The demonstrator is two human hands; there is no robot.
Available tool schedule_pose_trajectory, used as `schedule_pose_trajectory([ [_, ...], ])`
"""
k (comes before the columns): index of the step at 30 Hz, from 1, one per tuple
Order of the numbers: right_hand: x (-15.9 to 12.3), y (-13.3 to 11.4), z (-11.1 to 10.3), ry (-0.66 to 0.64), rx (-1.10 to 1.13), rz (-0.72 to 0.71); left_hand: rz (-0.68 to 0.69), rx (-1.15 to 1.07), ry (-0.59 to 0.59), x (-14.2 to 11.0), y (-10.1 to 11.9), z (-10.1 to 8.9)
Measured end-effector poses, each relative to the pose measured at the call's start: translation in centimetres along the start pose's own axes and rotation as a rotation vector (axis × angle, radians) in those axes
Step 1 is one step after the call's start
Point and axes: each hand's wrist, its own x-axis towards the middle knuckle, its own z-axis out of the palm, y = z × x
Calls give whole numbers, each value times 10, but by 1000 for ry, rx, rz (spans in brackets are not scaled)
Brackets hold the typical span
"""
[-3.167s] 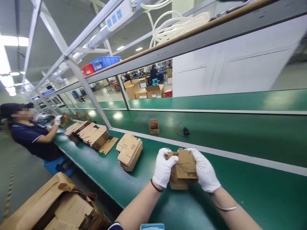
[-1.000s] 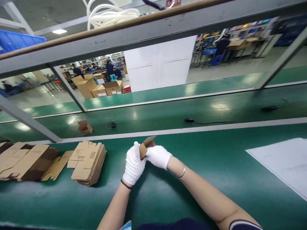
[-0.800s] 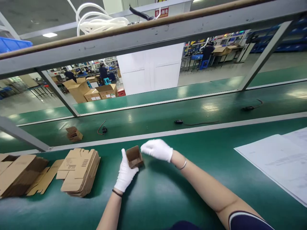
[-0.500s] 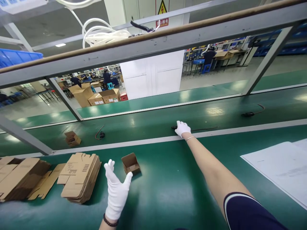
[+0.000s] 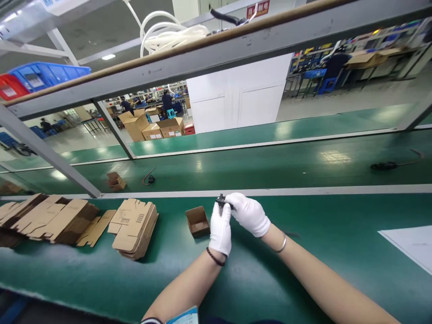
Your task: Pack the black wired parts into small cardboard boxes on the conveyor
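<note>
Both my gloved hands meet over the green work surface (image 5: 270, 279). A small black wired part (image 5: 221, 199) sticks up from the fingertips of my left hand (image 5: 221, 229), which is closed on it. My right hand (image 5: 249, 214) pinches the same part from the right; the fingers cover much of it. A dark, blurred strand, perhaps its cable, shows past the right wrist. Just left of my left hand stands a small open cardboard box (image 5: 197, 221), its lid raised. Farther left lies a stack of flat cardboard blanks (image 5: 135, 227).
More folded cardboard (image 5: 60, 218) is piled at the left. On the belt (image 5: 236, 168) beyond the pale rail sit a small box (image 5: 115, 181) and black wired parts (image 5: 151, 179). White paper (image 5: 410, 245) lies at right. A metal shelf beam (image 5: 229, 49) crosses above.
My right hand has brought the black wired part from the belt back toward me. My left hand has moved right and closed on it. The view has shifted.
</note>
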Motion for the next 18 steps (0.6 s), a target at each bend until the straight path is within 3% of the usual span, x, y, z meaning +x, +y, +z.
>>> schedule_pose_trajectory([
  [2, -7, -15, -8, 10, 90, -129, 10, -161, 16, 6, 7, 0],
  [5, -12, -21, -29, 16, 174, 10, 1, -354, -9, 7, 24, -13],
  [7, -12, -22, -46, -92, 206, 71, -10, -416, -25, 6, 34, -24],
  [9, -11, -26, -62, -225, 199, 10, -35, -429, -41, 6, 42, -32],
  [11, -7, -32, -77, -276, 142, -93, -53, -387, -86, 6, 44, -37],
  [15, 12, -39, -94, -165, 57, -249, -85, -177, -281, 2, 43, -41],
  [18, 30, -34, -94, 6, 97, -167, -149, -30, -486, -5, 43, -44],
])
